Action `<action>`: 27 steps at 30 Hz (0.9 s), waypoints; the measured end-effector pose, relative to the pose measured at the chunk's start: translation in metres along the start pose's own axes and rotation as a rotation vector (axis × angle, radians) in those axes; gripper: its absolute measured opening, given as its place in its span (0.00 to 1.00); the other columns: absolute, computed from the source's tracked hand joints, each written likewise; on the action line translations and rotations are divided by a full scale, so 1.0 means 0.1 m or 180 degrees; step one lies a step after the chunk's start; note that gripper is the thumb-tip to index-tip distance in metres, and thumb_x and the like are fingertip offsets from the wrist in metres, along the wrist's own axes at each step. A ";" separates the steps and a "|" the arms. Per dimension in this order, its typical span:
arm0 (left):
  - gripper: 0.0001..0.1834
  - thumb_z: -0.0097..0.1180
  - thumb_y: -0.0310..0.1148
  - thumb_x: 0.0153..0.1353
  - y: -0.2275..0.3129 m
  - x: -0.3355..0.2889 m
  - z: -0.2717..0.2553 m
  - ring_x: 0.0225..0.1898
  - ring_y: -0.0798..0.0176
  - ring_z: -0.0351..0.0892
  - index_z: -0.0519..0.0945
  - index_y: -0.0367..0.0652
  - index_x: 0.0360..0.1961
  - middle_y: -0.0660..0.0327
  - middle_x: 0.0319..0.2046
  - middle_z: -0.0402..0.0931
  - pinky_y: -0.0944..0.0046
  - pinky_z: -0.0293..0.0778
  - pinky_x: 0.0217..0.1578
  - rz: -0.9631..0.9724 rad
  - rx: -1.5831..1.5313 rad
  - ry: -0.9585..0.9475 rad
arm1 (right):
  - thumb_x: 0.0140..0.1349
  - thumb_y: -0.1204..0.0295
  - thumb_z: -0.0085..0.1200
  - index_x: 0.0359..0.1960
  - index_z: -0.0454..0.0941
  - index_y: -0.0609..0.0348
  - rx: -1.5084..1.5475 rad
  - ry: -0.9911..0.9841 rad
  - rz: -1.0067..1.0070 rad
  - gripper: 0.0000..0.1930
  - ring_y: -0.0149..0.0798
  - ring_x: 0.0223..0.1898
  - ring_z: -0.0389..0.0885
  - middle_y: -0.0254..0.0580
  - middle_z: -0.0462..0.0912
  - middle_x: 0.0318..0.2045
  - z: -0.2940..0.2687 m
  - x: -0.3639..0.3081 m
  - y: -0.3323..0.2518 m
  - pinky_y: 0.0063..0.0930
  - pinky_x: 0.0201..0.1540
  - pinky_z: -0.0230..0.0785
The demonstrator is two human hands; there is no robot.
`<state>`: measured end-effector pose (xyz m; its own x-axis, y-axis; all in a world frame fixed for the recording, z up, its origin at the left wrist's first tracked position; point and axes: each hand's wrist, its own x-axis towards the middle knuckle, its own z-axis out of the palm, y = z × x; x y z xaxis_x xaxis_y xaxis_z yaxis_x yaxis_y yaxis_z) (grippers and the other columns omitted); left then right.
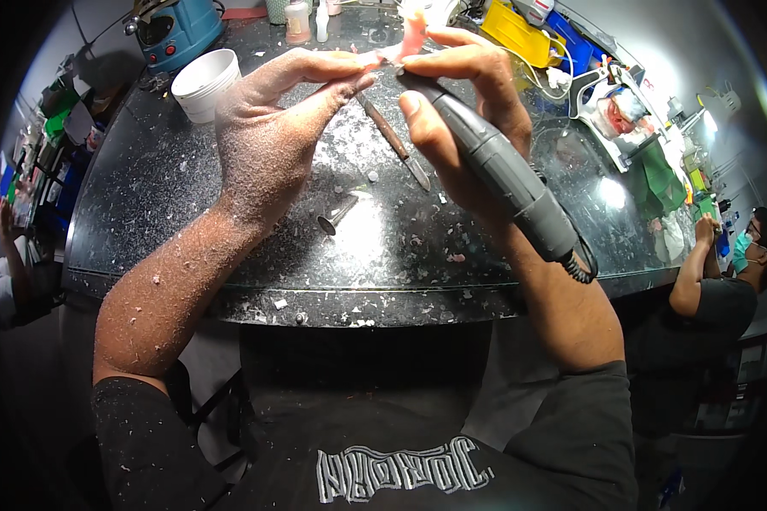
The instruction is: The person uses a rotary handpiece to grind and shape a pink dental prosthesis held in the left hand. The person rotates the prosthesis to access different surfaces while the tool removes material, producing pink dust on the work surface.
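White dust coats my left hand (268, 128), whose thumb and fingers are pinched on a small pink denture piece (412, 41) at the far side of the bench. My right hand (477, 111) is wrapped round a black rotary handpiece (507, 175), its coiled cord hanging from the rear end. The handpiece's tip meets the pink piece between my fingertips; the exact contact is hard to make out. Below my hands lie a wooden-handled knife (392, 140) and a small dark cone-shaped metal piece (337, 215).
Shavings and dust cover the black bench (256, 272). A white tub (206, 83) and a blue machine (175, 34) stand at the back left. Yellow bin (520, 38), cables and a white frame holding a model (619, 115) are on the right. A masked co-worker (733, 272) sits at far right.
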<state>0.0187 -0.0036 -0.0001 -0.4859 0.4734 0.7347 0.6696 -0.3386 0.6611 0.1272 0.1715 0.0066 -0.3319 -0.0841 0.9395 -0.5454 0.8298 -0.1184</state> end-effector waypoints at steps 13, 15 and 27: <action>0.08 0.65 0.23 0.63 0.03 0.00 -0.01 0.48 0.67 0.85 0.87 0.38 0.44 0.58 0.43 0.86 0.69 0.81 0.53 0.0092 0.0139 -0.0087 | 0.49 0.75 0.68 0.45 0.83 0.54 0.0100 0.0022 -0.0117 0.18 0.46 0.60 0.76 0.37 0.86 0.39 0.02 -0.01 0.00 0.40 0.65 0.64; 0.08 0.65 0.23 0.64 0.04 0.00 0.00 0.48 0.67 0.85 0.87 0.38 0.44 0.58 0.43 0.86 0.69 0.81 0.53 0.0054 0.0092 -0.0074 | 0.52 0.75 0.67 0.45 0.82 0.55 0.0155 0.0022 -0.0083 0.17 0.47 0.62 0.75 0.39 0.84 0.41 0.03 -0.02 0.00 0.42 0.66 0.63; 0.08 0.65 0.23 0.64 0.06 -0.01 0.01 0.48 0.68 0.85 0.87 0.38 0.44 0.59 0.42 0.87 0.69 0.80 0.52 -0.0051 0.0058 -0.0038 | 0.56 0.73 0.66 0.47 0.81 0.58 0.0033 -0.0100 -0.0039 0.16 0.51 0.65 0.73 0.44 0.82 0.49 0.03 -0.03 -0.03 0.46 0.68 0.62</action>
<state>0.0239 -0.0052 0.0033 -0.4900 0.4884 0.7221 0.6719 -0.3161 0.6698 0.1278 0.1680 0.0030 -0.3491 -0.1116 0.9304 -0.5576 0.8228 -0.1105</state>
